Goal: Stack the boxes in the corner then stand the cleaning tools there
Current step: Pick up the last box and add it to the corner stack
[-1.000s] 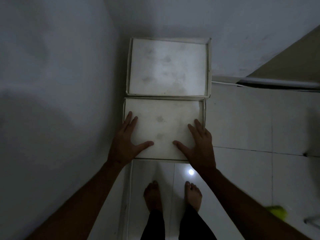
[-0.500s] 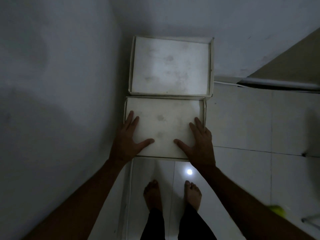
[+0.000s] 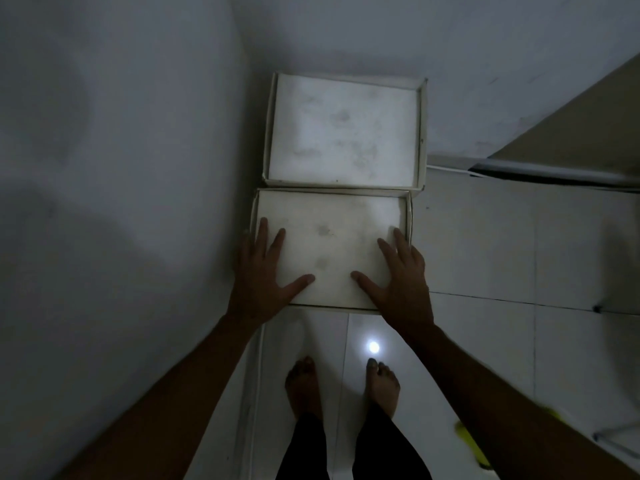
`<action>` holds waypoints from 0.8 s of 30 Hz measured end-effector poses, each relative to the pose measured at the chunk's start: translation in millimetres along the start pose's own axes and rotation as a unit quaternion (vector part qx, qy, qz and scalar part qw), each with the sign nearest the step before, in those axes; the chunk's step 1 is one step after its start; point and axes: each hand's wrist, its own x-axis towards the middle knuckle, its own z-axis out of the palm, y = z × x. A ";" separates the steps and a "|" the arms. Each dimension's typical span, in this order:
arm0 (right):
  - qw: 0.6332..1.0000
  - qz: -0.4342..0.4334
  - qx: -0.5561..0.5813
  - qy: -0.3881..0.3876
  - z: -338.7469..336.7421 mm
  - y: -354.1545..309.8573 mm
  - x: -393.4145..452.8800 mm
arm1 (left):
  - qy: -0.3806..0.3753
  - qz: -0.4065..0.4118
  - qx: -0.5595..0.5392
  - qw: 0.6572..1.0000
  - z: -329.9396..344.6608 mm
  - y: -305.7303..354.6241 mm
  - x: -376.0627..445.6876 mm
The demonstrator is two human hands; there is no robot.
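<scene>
Two white, dusty boxes stand in the dim corner where two walls meet. The far box (image 3: 346,133) is pushed into the corner. The near box (image 3: 332,216) abuts its front side. My left hand (image 3: 265,271) lies flat on the near box's left part, fingers straight and thumb spread. My right hand (image 3: 401,275) lies flat on its right part in the same way. A yellow-green cleaning tool (image 3: 471,441) shows blurred at the lower right, partly behind my right forearm.
The left wall (image 3: 121,202) runs close beside both boxes. White floor tiles (image 3: 502,244) spread to the right. A door threshold (image 3: 554,174) crosses the upper right. My bare feet (image 3: 343,386) stand just before the near box, next to a bright light spot.
Both hands stay flat on the near box. The view has shifted slightly; the boxes sit a little lower in frame.
</scene>
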 end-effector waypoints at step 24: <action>0.992 -0.063 -0.105 0.027 -194.6 -106.8 -76.6 | 0.030 0.165 0.015 0.986 -176.9 154.0 -73.9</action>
